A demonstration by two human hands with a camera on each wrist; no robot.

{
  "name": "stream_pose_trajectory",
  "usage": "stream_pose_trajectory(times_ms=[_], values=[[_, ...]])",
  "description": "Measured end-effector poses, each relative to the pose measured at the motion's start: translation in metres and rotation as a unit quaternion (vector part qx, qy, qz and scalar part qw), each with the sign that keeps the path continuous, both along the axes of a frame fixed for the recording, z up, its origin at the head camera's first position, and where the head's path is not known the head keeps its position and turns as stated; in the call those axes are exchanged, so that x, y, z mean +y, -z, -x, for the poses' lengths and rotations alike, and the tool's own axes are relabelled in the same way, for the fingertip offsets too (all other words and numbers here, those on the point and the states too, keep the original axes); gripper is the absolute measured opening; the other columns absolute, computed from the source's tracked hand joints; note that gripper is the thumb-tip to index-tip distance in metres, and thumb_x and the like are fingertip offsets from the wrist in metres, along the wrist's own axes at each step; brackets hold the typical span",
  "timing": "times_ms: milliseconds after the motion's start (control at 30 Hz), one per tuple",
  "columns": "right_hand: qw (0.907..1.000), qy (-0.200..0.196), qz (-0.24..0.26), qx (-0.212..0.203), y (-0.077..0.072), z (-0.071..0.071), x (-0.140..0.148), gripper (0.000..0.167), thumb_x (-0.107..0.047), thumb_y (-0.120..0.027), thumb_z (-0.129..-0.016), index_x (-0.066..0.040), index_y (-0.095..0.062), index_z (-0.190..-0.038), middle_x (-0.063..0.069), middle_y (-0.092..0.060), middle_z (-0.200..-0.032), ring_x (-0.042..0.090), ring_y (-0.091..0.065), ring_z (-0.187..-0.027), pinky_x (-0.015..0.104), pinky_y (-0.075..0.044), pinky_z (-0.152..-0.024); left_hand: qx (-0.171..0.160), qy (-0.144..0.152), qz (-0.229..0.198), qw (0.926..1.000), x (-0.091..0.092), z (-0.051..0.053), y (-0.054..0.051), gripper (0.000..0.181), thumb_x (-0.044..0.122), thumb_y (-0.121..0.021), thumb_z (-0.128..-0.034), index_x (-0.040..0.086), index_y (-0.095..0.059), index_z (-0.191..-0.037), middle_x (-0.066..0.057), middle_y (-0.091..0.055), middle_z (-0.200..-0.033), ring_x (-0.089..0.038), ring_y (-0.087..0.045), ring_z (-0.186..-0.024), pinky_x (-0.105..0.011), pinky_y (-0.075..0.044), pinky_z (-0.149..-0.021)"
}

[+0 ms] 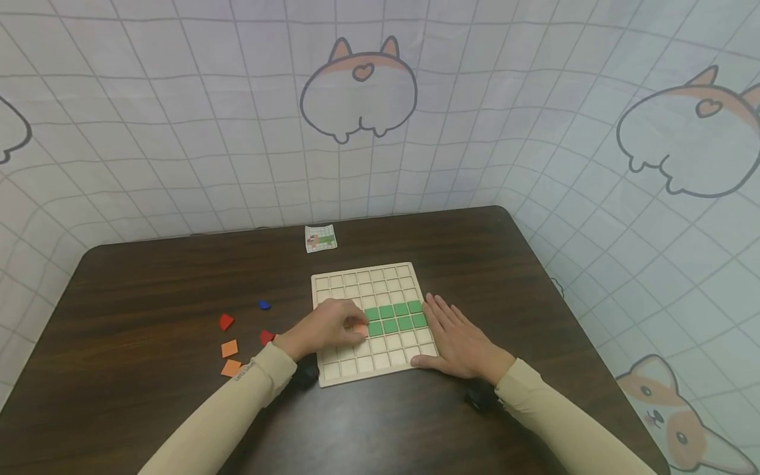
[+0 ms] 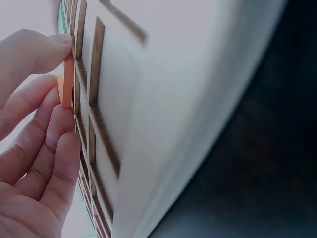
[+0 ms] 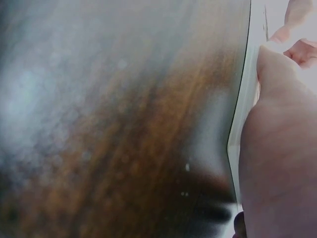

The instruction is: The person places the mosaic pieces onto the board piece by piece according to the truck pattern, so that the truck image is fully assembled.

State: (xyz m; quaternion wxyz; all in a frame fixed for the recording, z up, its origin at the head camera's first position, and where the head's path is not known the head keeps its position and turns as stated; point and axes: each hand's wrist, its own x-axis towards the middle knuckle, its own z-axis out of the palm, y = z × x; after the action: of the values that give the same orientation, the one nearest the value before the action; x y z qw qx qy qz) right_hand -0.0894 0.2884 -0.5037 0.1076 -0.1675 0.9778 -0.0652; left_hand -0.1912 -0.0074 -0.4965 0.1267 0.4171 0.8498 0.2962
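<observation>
A pale wooden grid board (image 1: pixel 356 374) lies on the dark table. Two rows of green square tiles (image 1: pixel 390 326) fill cells toward its right side. My left hand (image 1: pixel 329 324) is over the board's left half and pinches an orange tile (image 1: pixel 359 328) beside the lower green row. In the left wrist view the orange tile (image 2: pixel 68 83) is between thumb and fingers, close against the grid. My right hand (image 1: pixel 460 340) rests flat along the board's right edge with straight fingers, the thumb on its lower right corner.
Left of the board lie loose orange tiles (image 1: pixel 229 348), red pieces (image 1: pixel 226 322) and a blue piece (image 1: pixel 264 304). Behind the board is a small printed pattern card (image 1: pixel 320 239). A grid-patterned curtain (image 1: pixel 249 132) surrounds the table's far and right sides.
</observation>
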Motion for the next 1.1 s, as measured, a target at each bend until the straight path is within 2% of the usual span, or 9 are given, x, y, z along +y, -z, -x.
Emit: stream_pose_trajectory(times_ms=[500, 800, 1100], values=[[1.0, -0.004, 0.0, 0.005, -0.002, 0.002, -0.002, 0.113, -0.082, -0.045, -0.092, -0.002, -0.013, -0.166, 0.017, -0.011, -0.175, 0.034, -0.013, -0.164, 0.055, -0.026, -0.13, 0.001, -0.003, -0.004, 1.0, -0.006, -0.001, -0.001, 0.022, 0.021, -0.081, -0.0887, 0.014, -0.08, -0.109, 0.004, -0.076, -0.105, -0.011, -0.068, -0.097, -0.031, -0.057, -0.09], [1.0, -0.006, -0.003, 0.006, 0.0, 0.001, -0.002, 0.112, -0.081, -0.045, -0.092, -0.002, -0.014, -0.166, 0.018, -0.011, -0.175, 0.035, -0.014, -0.164, 0.055, -0.026, -0.13, 0.018, -0.019, -0.01, 0.9996, -0.012, -0.002, -0.003, 0.029, 0.024, -0.082, -0.0879, 0.011, -0.079, -0.114, 0.0, -0.078, -0.11, -0.012, -0.069, -0.094, -0.029, -0.058, -0.085], [1.0, 0.0, 0.0, -0.002, 0.001, 0.0, 0.001, 0.113, -0.08, -0.047, -0.092, -0.001, -0.013, -0.165, 0.018, -0.011, -0.175, 0.036, -0.014, -0.164, 0.057, -0.025, -0.129, 0.013, -0.033, 0.003, 0.9994, -0.025, 0.001, -0.012, 0.033, 0.025, -0.08, -0.0903, 0.009, -0.078, -0.119, -0.003, -0.077, -0.114, -0.016, -0.069, -0.099, -0.032, -0.058, -0.087]])
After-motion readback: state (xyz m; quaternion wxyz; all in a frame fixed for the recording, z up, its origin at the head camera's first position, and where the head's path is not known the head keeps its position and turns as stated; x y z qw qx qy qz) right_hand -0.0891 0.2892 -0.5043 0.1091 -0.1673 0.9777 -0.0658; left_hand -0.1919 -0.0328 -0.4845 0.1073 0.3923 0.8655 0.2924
